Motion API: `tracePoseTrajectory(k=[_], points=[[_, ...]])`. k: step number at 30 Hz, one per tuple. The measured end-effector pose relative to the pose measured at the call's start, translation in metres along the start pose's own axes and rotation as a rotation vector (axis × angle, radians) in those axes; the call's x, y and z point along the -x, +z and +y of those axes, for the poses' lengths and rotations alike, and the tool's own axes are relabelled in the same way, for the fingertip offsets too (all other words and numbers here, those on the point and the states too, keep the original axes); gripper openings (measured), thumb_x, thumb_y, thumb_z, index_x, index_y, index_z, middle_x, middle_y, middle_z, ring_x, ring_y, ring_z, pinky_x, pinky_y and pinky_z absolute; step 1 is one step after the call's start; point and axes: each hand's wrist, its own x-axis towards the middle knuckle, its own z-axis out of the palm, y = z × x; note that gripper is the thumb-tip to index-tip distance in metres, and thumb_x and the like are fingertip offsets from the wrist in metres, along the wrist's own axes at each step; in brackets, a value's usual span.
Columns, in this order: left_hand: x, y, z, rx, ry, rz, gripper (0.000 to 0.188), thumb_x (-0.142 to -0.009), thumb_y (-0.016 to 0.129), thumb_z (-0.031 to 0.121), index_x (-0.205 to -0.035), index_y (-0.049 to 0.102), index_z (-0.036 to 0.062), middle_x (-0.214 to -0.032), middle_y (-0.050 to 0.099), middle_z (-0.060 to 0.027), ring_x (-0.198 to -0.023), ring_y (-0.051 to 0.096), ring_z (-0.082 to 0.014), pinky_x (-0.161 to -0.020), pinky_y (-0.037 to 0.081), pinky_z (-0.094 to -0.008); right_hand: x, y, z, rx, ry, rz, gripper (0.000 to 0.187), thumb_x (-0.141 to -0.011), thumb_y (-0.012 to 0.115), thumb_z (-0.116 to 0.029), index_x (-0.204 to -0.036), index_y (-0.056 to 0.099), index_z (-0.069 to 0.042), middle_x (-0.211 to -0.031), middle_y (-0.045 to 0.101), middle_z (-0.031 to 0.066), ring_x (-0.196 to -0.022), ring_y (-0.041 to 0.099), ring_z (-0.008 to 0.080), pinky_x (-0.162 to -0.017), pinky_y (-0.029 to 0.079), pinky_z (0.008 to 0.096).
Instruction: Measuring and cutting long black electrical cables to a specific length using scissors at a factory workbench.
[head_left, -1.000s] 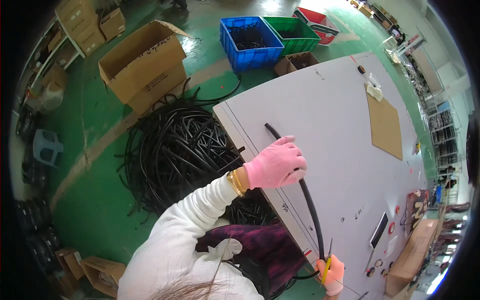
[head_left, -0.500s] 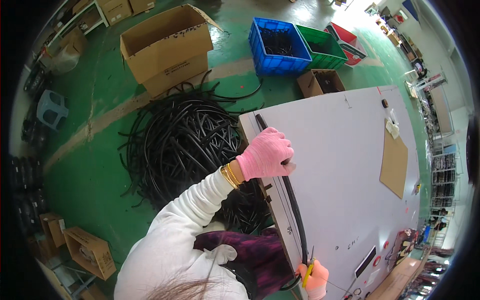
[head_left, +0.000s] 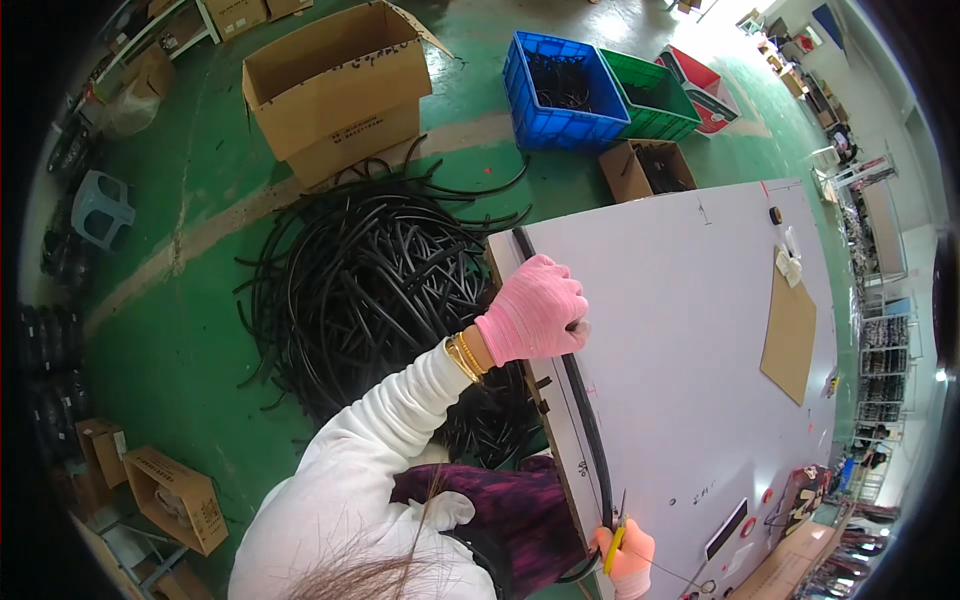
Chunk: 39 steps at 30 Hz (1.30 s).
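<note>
The black tube (head_left: 590, 425) now lies along the left edge of the worktop (head_left: 670, 320), close beside the line drawn there; a second ago it slanted further in across the pale surface, its far end well inside the edge. The left hand (head_left: 535, 308), in a pink glove, has moved toward the far corner with it and is curled into a fist around the tube, leaving a short length poking out beyond. That shift seems to bring the tube nearly parallel with the edge and its marks, and in the last half second it has hardly moved, so it looks held steady. At the near end the right hand (head_left: 630, 560), gloved too, is closed around a yellow-handled tool (head_left: 614, 552) whose thin point sticks up beside the tube; how far its blades are parted, I cannot tell. Past that hand the tube bends off the worktop's edge. A loose heap of similar tubes (head_left: 370, 290) sits on the green floor (head_left: 190, 350).
</note>
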Motion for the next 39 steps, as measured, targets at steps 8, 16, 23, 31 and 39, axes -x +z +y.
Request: tracePoseTrajectory(k=[8, 16, 23, 31, 39], points=[[0.001, 0.001, -0.002, -0.001, 0.012, -0.002, 0.024, -0.067, 0.069, 0.02, -0.055, 0.05, 0.0105, -0.06, 0.051, -0.0047, -0.068, 0.056, -0.0259, -0.078, 0.046, -0.0382, -0.007, 0.0, 0.02, 0.327, -0.146, 0.027, 0.02, -0.08, 0.078, -0.018, -0.085, 0.066, -0.002, -0.063, 0.064, 0.0103, -0.058, 0.063, 0.0279, -0.056, 0.049, 0.037], [-0.001, 0.0, 0.0, -0.017, 0.011, 0.007, 0.022, -0.065, 0.069, 0.017, -0.054, 0.05, 0.011, -0.06, 0.05, -0.0049, -0.068, 0.056, -0.0262, -0.078, 0.046, -0.0394, -0.007, 0.002, 0.02, 0.342, -0.192, 0.084, 0.026, -0.075, 0.083, -0.022, -0.085, 0.067, -0.004, -0.058, 0.058, 0.0122, -0.054, 0.058, 0.0345, -0.053, 0.046, 0.041], [-0.001, 0.003, -0.001, -0.001, 0.056, 0.044, 0.021, -0.062, 0.07, 0.011, -0.056, 0.05, 0.0104, -0.061, 0.052, -0.0053, -0.07, 0.058, -0.0279, -0.074, 0.046, -0.0405, -0.006, 0.002, -0.003, 0.396, -0.281, 0.115, 0.028, -0.079, 0.083, -0.026, -0.093, 0.068, -0.006, -0.061, 0.059, 0.0114, -0.055, 0.059, 0.0347, -0.054, 0.047, 0.0429], [-0.005, 0.007, -0.001, -0.127, 0.075, -0.109, 0.023, -0.064, 0.069, 0.006, -0.066, 0.046, 0.0078, -0.069, 0.049, -0.0088, -0.073, 0.054, -0.0327, -0.068, 0.041, -0.0452, 0.012, -0.005, 0.01, 0.363, -0.234, 0.067, 0.025, -0.087, 0.077, -0.026, -0.087, 0.061, -0.008, -0.065, 0.06, 0.0153, -0.06, 0.059, 0.0382, -0.056, 0.049, 0.0437], [-0.004, 0.01, -0.013, -0.127, 0.073, -0.199, 0.026, -0.072, 0.067, 0.003, -0.069, 0.041, 0.0032, -0.069, 0.044, -0.0095, -0.07, 0.047, -0.0322, -0.069, 0.04, -0.0446, 0.092, -0.04, 0.053, -0.356, 0.355, -0.032, 0.027, -0.092, 0.077, -0.027, -0.095, 0.068, -0.002, -0.075, 0.073, 0.0045, -0.056, 0.058, 0.0087, -0.052, 0.046, 0.0268]])
